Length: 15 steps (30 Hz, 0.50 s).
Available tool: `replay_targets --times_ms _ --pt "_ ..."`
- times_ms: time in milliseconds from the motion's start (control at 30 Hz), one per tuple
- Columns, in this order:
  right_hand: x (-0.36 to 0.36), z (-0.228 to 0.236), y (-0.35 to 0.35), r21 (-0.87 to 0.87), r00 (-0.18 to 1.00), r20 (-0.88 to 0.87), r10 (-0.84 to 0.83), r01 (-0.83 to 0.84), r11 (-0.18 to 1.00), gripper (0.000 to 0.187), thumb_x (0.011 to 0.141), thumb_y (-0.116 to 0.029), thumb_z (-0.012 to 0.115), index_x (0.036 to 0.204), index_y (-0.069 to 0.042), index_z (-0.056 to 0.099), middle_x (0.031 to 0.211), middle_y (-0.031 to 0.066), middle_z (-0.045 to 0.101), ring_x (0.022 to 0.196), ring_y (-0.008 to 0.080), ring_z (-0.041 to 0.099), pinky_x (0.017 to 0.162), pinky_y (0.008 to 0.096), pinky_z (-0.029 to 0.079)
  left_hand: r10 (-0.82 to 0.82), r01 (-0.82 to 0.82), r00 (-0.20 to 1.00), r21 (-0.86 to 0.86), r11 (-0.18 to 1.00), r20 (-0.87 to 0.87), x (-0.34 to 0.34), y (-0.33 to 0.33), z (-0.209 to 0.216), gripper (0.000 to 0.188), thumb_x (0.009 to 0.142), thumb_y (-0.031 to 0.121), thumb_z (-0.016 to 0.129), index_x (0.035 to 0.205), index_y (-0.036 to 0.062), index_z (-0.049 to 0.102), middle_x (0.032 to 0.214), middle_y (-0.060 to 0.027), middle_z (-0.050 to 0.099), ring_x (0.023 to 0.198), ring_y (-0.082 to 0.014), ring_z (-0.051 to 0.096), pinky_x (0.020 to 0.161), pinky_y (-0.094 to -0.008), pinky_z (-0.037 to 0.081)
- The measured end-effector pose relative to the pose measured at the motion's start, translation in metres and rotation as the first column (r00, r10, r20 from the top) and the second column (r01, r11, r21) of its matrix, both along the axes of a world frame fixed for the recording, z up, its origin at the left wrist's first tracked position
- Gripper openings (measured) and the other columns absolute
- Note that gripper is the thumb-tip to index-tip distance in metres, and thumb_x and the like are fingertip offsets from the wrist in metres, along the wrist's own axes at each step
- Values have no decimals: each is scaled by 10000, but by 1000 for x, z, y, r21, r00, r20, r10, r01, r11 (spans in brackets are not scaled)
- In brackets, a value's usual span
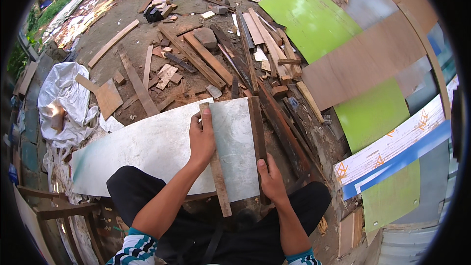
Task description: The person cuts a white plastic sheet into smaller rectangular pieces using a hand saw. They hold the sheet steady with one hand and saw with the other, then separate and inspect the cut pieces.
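A pale, scuffed board (142, 142) lies across in front of me, over my bent legs. My left hand (202, 137) is closed round a narrow, light brown wood strip (219, 181), its thumb lying along the upper end. The strip rests lengthwise over the board. At the board's right edge stands a darker wood batten (256, 132), roughly parallel to the strip. My right hand (271, 177) grips this batten near its lower part, thumb on top and fingers partly hidden.
Wood offcuts (167, 76) and long dark beams (284, 127) litter the ground ahead. A white sack (66, 103) slumps at left, above a wooden frame (68, 211). Green panels (314, 19) and a brown plywood sheet (368, 59) lean along the right side.
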State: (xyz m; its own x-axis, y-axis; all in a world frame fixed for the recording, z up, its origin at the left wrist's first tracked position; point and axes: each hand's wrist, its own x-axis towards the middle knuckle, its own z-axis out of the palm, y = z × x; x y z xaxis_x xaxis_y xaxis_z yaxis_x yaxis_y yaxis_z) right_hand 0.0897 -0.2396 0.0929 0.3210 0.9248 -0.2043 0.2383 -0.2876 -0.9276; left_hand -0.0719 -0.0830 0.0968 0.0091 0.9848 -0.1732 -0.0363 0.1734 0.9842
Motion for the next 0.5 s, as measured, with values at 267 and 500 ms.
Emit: replay_targets --times_ms 267,500 --pt "-11 15 2 36 998 47 30 -31 999 574 1059 -408 471 1436 24 446 1295 251 615 1240 301 577 1055 383 406 12 -11 1000 21 1000 -20 -9 -5 11 607 1061 536 408 1207 -43 514 916 -103 604 817 -136 547 760 -308 460" --pt "-12 8 0 218 983 182 31 -71 973 600 1060 -325 457 1503 66 353 1367 274 560 1292 313 539 1092 374 375 -30 31 999 72 997 -19 -14 -17 35 538 1080 475 390 1249 -25 492 943 -78 577 821 -117 514 751 -290 449"
